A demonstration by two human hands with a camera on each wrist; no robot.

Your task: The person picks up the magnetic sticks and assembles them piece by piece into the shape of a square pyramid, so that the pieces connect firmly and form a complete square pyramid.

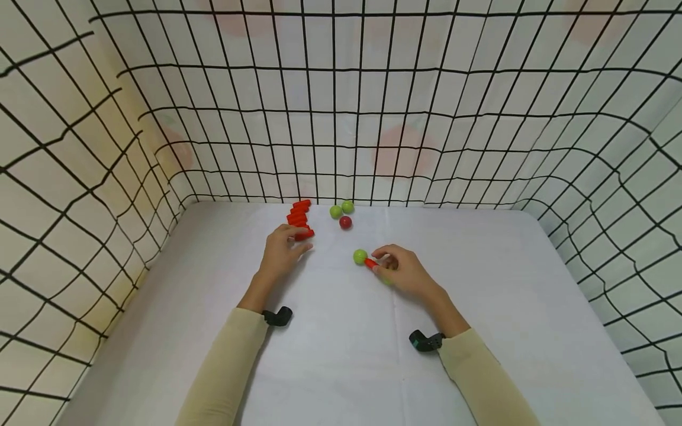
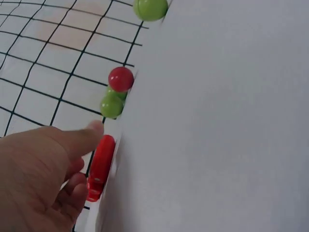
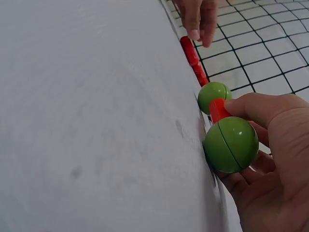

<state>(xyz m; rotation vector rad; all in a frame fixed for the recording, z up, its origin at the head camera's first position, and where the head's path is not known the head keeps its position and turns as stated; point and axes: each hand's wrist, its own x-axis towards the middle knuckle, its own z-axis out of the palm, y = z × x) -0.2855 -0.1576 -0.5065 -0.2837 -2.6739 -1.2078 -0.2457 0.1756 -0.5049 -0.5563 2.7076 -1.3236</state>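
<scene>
The right hand pinches a short red cylindrical rod with glossy green balls at both ends, mid-bench. Farther left, the left hand holds thumb and fingers apart at the near end of stacked-looking red cylinders; contact is unclear. Right of these sit two loose green balls and a shiny red ball.

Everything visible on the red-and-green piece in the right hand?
The piece looks like a dumbbell: a red bar between two glossy green balls, the nearer one in the right wrist view marked by a thin dark line. It looks smooth and rigid; plastic or painted wood, unclear. The right hand holds it, thumb on the bar. It slants over the white cloth; contact with the cloth is unclear.
</scene>
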